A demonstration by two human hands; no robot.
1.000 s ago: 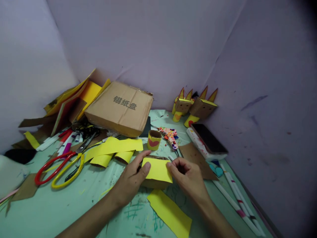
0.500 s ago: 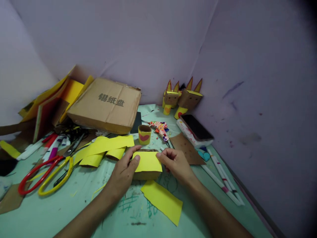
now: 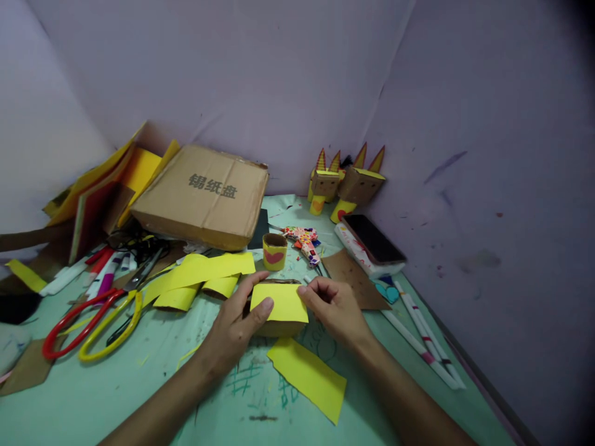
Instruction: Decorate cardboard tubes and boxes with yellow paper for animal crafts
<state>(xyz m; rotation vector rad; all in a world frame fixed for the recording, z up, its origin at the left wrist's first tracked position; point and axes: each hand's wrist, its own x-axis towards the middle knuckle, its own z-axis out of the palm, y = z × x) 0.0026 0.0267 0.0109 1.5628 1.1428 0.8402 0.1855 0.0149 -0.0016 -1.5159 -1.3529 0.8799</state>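
Note:
A small cardboard box [image 3: 279, 329] sits on the table in front of me, with a piece of yellow paper [image 3: 281, 303] lying over its top. My left hand [image 3: 244, 310] grips the box's left side, its thumb pressing on the paper. At the paper's upper right corner, my right hand [image 3: 332, 306] pinches the edge between thumb and curled fingers. Behind the box stands a short yellow tube [image 3: 274, 253] with a red heart. A loose yellow paper piece [image 3: 311, 381] lies just in front of the box.
Large scissors [image 3: 93, 325] with red and yellow handles lie at left, beside yellow strips [image 3: 199, 272] and markers. A big cardboard box [image 3: 199, 198] leans at the back left. A patterned glue gun [image 3: 307, 241], a phone [image 3: 374, 238] and cardboard animal figures [image 3: 360, 186] are at back right.
The view has shifted slightly, so everything appears a little further right. My left thumb lies further over the yellow paper; my right hand keeps its pinch at the corner.

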